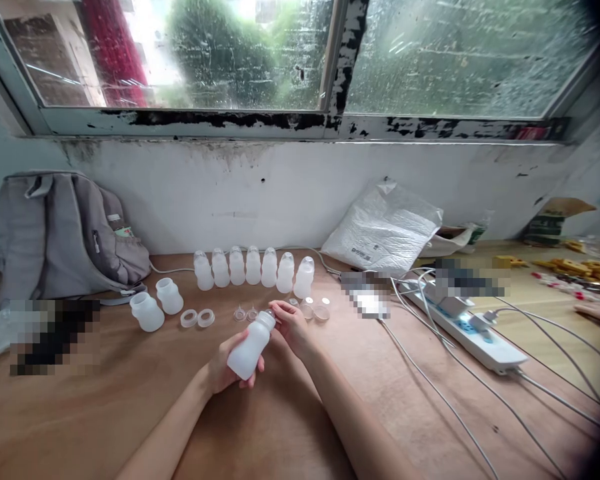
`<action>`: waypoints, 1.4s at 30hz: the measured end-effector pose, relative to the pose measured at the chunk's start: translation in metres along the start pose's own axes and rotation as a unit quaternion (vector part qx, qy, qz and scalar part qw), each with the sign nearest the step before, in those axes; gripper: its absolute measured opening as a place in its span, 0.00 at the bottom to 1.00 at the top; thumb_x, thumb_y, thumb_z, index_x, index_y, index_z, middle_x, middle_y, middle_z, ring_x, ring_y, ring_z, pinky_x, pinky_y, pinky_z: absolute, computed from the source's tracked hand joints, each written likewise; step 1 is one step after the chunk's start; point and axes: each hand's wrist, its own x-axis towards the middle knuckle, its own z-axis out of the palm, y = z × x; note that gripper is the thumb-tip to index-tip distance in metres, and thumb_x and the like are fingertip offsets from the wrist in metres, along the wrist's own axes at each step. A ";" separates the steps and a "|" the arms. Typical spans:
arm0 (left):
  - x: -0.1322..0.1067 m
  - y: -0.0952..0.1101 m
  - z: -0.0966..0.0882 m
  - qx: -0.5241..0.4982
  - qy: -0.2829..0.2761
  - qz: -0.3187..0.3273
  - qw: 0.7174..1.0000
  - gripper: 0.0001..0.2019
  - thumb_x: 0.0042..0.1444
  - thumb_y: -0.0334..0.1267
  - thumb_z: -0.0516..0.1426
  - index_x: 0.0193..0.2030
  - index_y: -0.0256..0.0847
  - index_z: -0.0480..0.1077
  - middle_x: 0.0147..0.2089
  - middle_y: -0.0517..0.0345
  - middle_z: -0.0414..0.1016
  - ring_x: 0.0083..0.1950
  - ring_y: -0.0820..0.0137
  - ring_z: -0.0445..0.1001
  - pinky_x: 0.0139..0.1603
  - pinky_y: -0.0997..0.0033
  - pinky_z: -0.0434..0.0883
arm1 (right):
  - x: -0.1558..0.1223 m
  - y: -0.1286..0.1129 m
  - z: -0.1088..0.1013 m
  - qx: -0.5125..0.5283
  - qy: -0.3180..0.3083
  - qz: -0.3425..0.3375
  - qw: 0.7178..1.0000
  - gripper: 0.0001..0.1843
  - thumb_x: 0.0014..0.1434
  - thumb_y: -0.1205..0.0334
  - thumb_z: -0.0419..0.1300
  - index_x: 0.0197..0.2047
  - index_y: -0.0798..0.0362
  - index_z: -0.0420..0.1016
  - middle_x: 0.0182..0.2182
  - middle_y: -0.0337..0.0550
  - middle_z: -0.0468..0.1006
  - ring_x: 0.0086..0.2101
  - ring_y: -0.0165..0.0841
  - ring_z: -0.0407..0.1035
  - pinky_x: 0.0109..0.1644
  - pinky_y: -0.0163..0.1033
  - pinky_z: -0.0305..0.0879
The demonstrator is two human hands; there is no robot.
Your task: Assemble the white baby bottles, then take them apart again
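Observation:
My left hand [223, 367] is wrapped round a frosted white baby bottle [248, 355], which tilts with its neck up and to the right. At its top sits a translucent collar ring [266, 321], pinched by the fingers of my right hand [294, 328]. Beyond my hands lie two clear teats [239, 313] and three clear domed caps [321, 312], one partly behind my right hand. Two loose collar rings [205, 318] rest to the left, near two open bottles [147, 312]. Several capped bottles [253, 265] stand in a row at the back.
A grey backpack [60, 233] leans on the wall at left. Toward the right are a white plastic mailer bag [383, 230], a power strip [480, 340] with plugs, and cables across the table. Another person's hand [597, 311] shows at the far right, near yellow parts [580, 268].

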 end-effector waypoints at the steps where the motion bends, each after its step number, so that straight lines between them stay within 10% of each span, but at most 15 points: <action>1: 0.000 0.001 0.000 -0.004 -0.004 -0.006 1.000 0.27 0.55 0.54 0.40 0.50 0.32 0.60 0.26 0.51 0.71 0.17 0.70 0.69 0.12 0.78 0.56 | 0.001 -0.001 -0.001 0.002 0.006 -0.004 1.000 0.09 0.43 0.62 0.65 0.30 0.55 0.75 0.24 0.37 0.70 0.25 0.25 0.63 0.28 0.31 0.60; 15: -0.002 0.005 -0.008 0.017 -0.021 -0.007 1.000 0.26 0.56 0.53 0.41 0.48 0.32 0.62 0.27 0.51 0.71 0.17 0.70 0.69 0.14 0.76 0.57 | 0.000 -0.001 -0.003 -0.032 -0.015 0.034 0.999 0.11 0.40 0.58 0.67 0.26 0.56 0.73 0.23 0.38 0.71 0.24 0.26 0.63 0.29 0.32 0.61; 23: -0.007 0.009 -0.002 0.043 0.061 0.123 0.990 0.16 0.50 0.42 0.53 0.44 0.35 0.63 0.36 0.50 0.71 0.31 0.68 0.71 0.29 0.72 0.65 | 0.003 -0.003 -0.010 -0.011 0.031 -0.029 0.999 0.11 0.42 0.59 0.65 0.31 0.53 0.75 0.30 0.40 0.74 0.30 0.29 0.66 0.34 0.34 0.62; 31: 0.006 0.010 -0.021 0.280 0.299 0.299 0.862 0.23 0.37 0.40 0.64 0.38 0.41 0.58 0.41 0.55 0.68 0.41 0.67 0.69 0.42 0.68 0.65 | 0.003 -0.001 -0.010 -0.032 0.073 -0.010 0.997 0.12 0.39 0.59 0.66 0.30 0.54 0.75 0.24 0.38 0.72 0.24 0.26 0.65 0.29 0.34 0.61; 42: -0.006 0.009 -0.032 0.614 0.342 0.335 0.627 0.23 0.48 0.46 0.57 0.51 0.47 0.58 0.51 0.50 0.62 0.50 0.61 0.64 0.49 0.63 0.61 | 0.010 0.014 -0.018 -0.068 0.075 -0.016 0.995 0.15 0.37 0.57 0.67 0.30 0.55 0.74 0.20 0.36 0.69 0.20 0.24 0.63 0.24 0.32 0.61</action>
